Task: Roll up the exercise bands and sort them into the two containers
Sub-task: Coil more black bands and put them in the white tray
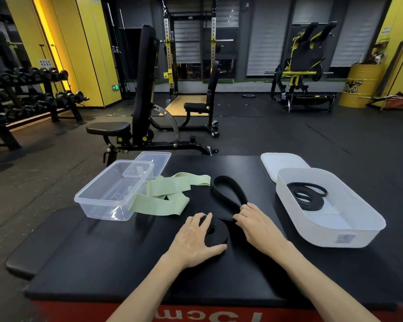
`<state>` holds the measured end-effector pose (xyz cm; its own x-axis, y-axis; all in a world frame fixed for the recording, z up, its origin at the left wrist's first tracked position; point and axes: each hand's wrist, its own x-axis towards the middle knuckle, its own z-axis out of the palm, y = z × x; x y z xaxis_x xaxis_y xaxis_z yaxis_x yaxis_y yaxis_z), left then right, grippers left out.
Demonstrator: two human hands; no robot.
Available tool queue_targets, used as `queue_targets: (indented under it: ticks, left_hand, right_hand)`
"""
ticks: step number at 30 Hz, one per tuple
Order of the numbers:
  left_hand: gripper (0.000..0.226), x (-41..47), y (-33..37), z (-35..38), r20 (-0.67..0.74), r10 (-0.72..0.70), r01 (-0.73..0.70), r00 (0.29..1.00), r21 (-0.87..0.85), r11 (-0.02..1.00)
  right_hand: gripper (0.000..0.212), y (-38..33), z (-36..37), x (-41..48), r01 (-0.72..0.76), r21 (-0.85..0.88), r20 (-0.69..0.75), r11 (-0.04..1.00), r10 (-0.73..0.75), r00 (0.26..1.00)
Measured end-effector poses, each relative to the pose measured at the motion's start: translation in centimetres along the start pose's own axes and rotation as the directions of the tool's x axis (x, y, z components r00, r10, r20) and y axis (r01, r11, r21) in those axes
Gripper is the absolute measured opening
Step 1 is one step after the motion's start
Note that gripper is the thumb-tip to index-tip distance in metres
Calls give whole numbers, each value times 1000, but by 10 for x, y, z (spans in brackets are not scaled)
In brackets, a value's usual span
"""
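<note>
Coiling flat black band (228,194) | left hand (196,238) grip cupping roll | right hand (254,221) grip pinching strap

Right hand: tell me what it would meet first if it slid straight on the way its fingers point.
The right hand points forward and left along the black band. It would run over that band's unrolled loop first, then probably the green bands, though depth is unclear.

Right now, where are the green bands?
In the head view, the green bands lie loose on the black mat, left of centre, against the clear container and left of the black band.
</note>
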<state>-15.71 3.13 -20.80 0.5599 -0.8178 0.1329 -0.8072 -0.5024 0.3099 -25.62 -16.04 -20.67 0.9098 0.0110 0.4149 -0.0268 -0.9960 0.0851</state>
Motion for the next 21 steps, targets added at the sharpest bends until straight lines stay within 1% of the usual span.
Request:
queue_targets:
  ticks: [2,6,8,10,11,14,16,19,21]
  left_hand:
    - [96,0,1,0,-18,-15,16,1000,14,1000]
    - [97,1,4,1,-59,-58,60,997,21,998]
    - [97,1,9,4,-79,-97,97,992,-10,995]
    - [97,0,14,6,-91,-148,141,985,-74,987]
    - [96,0,17,7,-90,-168,158,982,-109,981]
    - [96,1,20,8,-73,-201,184,977,-197,963]
    - [97,1,21,8,-69,-216,196,974,-228,954]
    - [100,0,20,7,-47,-198,183,979,-218,959]
    - [105,2,16,3,22,-132,134,991,-199,971]
  right_hand:
    - [14,-5,-1,-4,22,-36,2,999,-22,1000]
    - [18,-11,-3,-10,7,-13,10,1000,-7,1000]
    - [16,-14,-2,-11,-6,9,4,1000,6,1000]
    - [6,-18,-3,-12,-26,35,12,999,26,1000]
    - [6,-20,-3,-12,-41,53,24,998,40,999]
    - [26,-22,-2,-14,-87,103,109,991,75,991]
    - [32,-23,-3,-15,-106,157,156,982,81,984]
    - [30,-23,-6,-16,-119,214,165,969,85,983]
    - [30,-22,-7,-15,-126,231,163,965,90,983]
